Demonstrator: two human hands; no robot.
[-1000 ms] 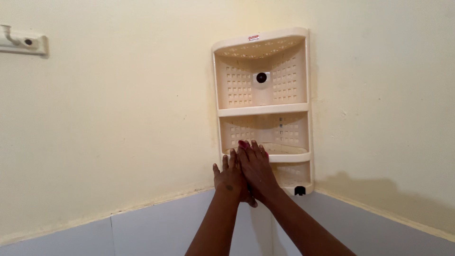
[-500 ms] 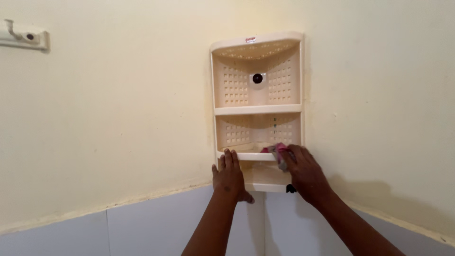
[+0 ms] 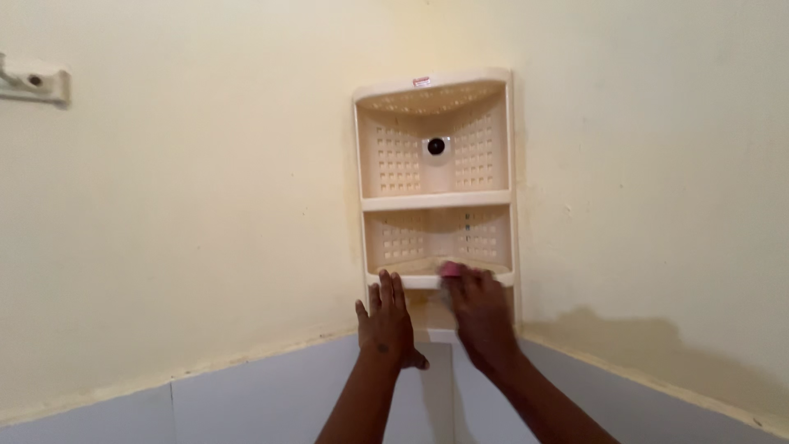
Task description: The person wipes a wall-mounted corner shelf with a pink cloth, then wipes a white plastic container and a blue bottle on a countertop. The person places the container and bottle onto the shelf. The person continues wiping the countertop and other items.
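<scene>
Right hand (image 3: pixel 481 316) slid left, pressing pink cloth (image 3: pixel 450 269)

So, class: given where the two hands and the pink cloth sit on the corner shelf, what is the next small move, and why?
Probably slide the right hand and its pink cloth leftward along the shelf's front rim. The cloth sits mid-rim, while the left hand braces the corner shelf at its left end, so that stretch looks unwiped.
</scene>
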